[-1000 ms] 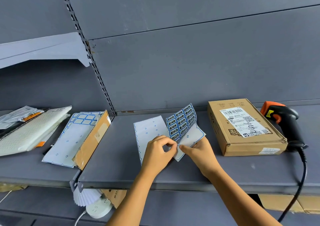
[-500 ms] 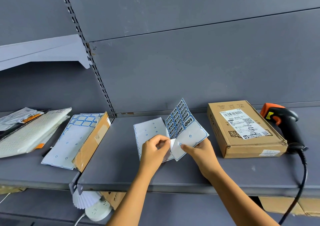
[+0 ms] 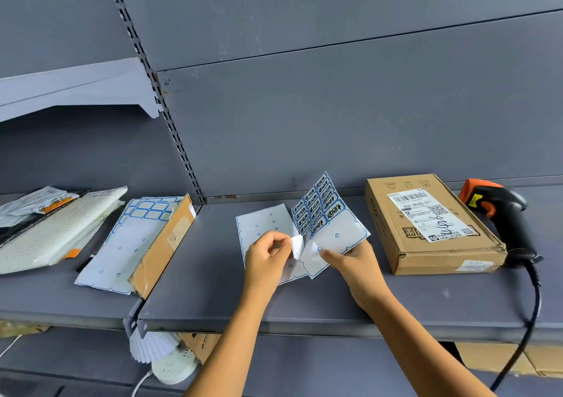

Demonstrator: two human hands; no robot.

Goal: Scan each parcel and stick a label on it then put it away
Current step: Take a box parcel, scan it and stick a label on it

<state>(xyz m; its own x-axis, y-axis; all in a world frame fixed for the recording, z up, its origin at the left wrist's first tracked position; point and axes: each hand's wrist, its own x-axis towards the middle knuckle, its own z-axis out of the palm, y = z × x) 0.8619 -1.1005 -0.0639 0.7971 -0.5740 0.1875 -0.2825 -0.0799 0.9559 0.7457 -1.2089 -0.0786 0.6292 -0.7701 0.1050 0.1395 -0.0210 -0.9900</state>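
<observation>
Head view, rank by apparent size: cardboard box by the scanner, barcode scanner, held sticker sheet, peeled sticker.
1. cardboard box
2. sticker sheet and barcode scanner (cable excluded): look alike, not ranked
3. peeled sticker, pinched by the left hand, clearly smallest

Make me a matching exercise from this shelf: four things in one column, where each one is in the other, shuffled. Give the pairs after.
1. cardboard box
2. barcode scanner
3. peeled sticker
4. padded mailer

a. far left of the shelf
b. pinched by the left hand
c. right end, cable hanging over the edge
d. between the sticker sheet and the scanner

Pairs: 1-d, 2-c, 3-b, 4-a
</observation>
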